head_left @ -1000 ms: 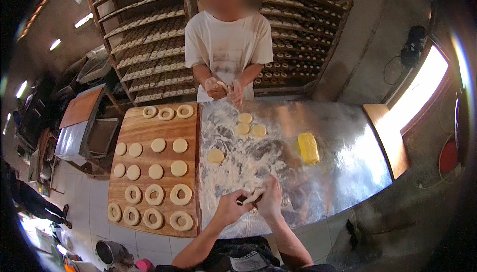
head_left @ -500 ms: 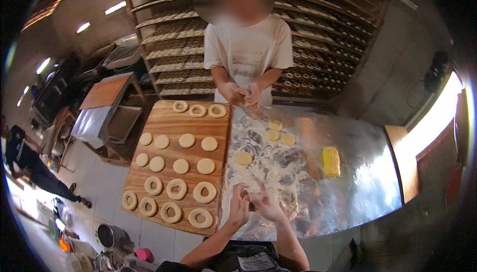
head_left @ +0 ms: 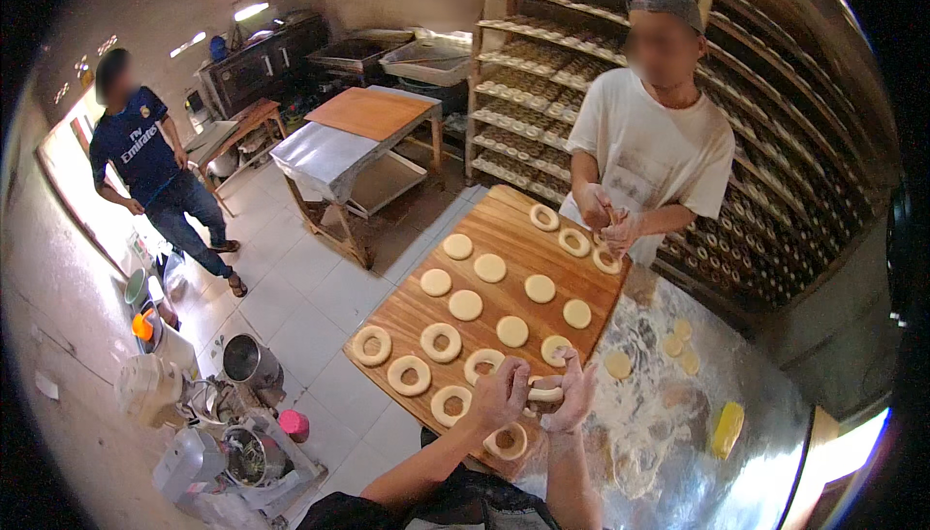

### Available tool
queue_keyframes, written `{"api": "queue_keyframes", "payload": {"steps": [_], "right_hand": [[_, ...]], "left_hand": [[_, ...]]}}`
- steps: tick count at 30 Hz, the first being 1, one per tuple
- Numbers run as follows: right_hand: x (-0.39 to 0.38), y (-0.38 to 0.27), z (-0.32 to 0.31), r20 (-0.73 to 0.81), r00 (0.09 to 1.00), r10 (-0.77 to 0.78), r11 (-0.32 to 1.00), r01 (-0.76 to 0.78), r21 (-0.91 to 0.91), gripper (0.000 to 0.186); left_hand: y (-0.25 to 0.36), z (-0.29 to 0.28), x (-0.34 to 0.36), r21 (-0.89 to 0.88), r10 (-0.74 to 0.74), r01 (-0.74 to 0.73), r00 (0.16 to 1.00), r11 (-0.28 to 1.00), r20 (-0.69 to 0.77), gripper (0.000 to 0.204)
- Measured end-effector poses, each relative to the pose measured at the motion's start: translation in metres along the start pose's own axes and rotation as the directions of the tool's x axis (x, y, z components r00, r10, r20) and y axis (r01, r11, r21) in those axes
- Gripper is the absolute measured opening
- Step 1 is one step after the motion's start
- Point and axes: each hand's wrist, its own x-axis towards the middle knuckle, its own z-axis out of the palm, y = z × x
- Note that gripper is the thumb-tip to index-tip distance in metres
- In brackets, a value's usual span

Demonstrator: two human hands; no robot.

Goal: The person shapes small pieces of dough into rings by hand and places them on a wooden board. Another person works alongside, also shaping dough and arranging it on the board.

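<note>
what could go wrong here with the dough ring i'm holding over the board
1. Both hands, left hand and right hand, stretch the dough ring between them; pulled further, it may thin or tear.
2. It hangs above the finished rings on the wooden board; a slip could drop it onto one and dent both.
3. The nearest ring lies at the board's corner, just below your wrists, so a forearm could squash it.

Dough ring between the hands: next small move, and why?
Probably lower the dough ring onto the wooden board at its near edge. Both the left hand and right hand hold it already shaped, just above the board, and finished rings lie in rows there, next to flat dough rounds.
</note>
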Motion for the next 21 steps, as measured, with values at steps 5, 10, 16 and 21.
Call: {"api": "queue_keyframes", "payload": {"steps": [5,10,16,21], "right_hand": [[0.059,0.037,0.05,-0.015,0.97,0.241,0.907,-0.231,-0.351,0.042],[0.117,0.069,0.09,0.059,0.998,-0.012,0.85,0.041,-0.525,0.046],[0.151,0.089,0.121,0.161,0.968,0.191,0.848,-0.08,-0.524,0.054],[0.175,0.102,0.122,0.33,0.944,0.012,0.897,-0.156,0.413,0.064]], "left_hand": [[-0.022,-0.064,0.025,0.086,0.02,-0.012,0.996,0.996,-0.088,0.022],[-0.046,-0.111,0.052,0.22,0.16,-0.116,0.968,0.969,-0.195,0.026],[-0.071,-0.155,0.074,0.346,0.111,-0.044,0.978,0.937,-0.175,0.027],[-0.091,-0.172,0.095,0.211,0.066,-0.013,0.967,0.977,-0.244,0.028]]}}
